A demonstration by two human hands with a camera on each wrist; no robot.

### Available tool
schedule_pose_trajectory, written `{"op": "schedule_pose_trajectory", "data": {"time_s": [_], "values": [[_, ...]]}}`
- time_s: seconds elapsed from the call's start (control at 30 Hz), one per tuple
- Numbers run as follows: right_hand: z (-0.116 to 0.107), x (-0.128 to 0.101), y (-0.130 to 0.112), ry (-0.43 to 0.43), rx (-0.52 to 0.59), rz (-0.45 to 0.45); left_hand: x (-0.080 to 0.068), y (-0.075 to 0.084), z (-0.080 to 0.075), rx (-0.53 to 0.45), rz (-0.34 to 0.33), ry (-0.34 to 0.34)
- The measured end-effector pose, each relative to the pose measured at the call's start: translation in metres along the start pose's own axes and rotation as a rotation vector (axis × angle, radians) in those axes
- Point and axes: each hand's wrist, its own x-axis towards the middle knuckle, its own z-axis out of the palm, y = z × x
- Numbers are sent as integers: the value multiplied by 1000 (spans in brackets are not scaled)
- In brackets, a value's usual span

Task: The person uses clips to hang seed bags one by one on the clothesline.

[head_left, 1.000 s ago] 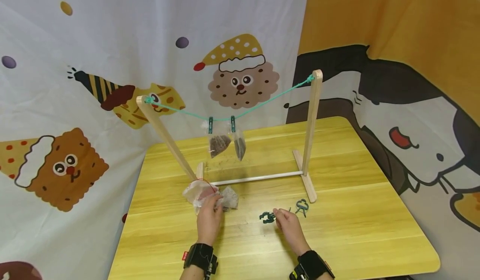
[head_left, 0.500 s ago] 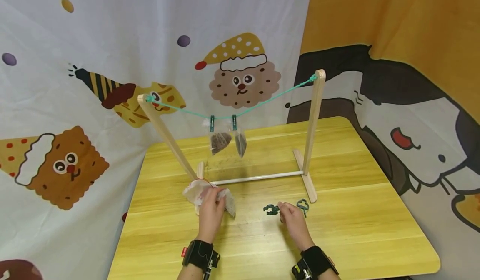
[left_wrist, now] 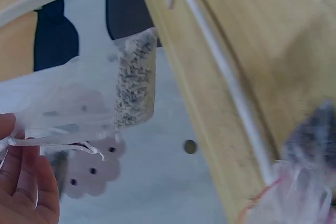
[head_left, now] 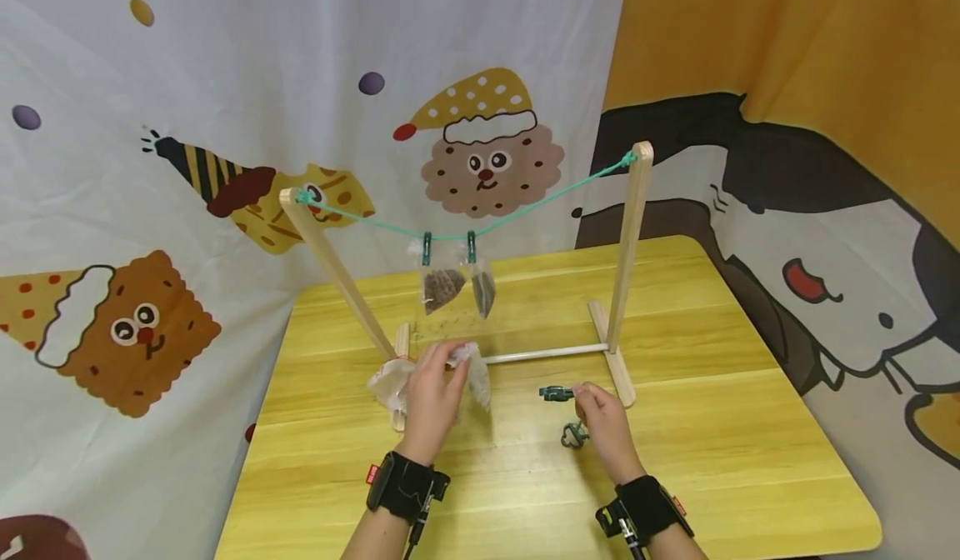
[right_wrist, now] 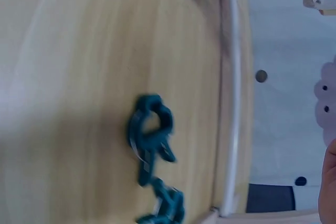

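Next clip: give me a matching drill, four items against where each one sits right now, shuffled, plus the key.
Items:
1. clear bag of grain
2. green clip
3. second green clip
4. two small bags

Places:
A. lying on the table near the right hand
B. pinched by the right hand
C. clipped to the green string
D. lifted off the table by the left hand

Pairs: 1-D, 2-B, 3-A, 4-C

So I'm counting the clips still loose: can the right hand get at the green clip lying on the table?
Probably yes. The right hand already pinches one green clip, but the loose clip lies on bare table just beside that hand, with nothing over it; a spare finger might reach it.
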Motion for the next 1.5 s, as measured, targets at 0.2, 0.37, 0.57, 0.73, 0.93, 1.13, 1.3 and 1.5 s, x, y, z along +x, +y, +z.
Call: {"op": "schedule_pose_trajectory", "data": {"time_s": [0.2,0.37,0.57,0.73,0.93,1.13,1.3,1.5], "values": [[-10,2,-23,46,-67,-38,17,19,-9,-26,123,0],[-18,4,-30,45,-72,-81,39,39,-21,40,361,56],[-19,0,-39,31,-55,-105,76,64,-36,208,726,221],[-18,-3,-47,54,-65,-99,102,78,-46,267,800,284],[-21,-5,-61,57,-82,-186,127,87,-51,327,802,302],[-26,-2,-88,47,-125,-322,150,90,-51,391,733,273],[-31,5,-112,64,-161,-385,161,85,-46,441,676,214],[-40,26,-122,63,-219,-483,163,75,-39,485,594,149]]}}
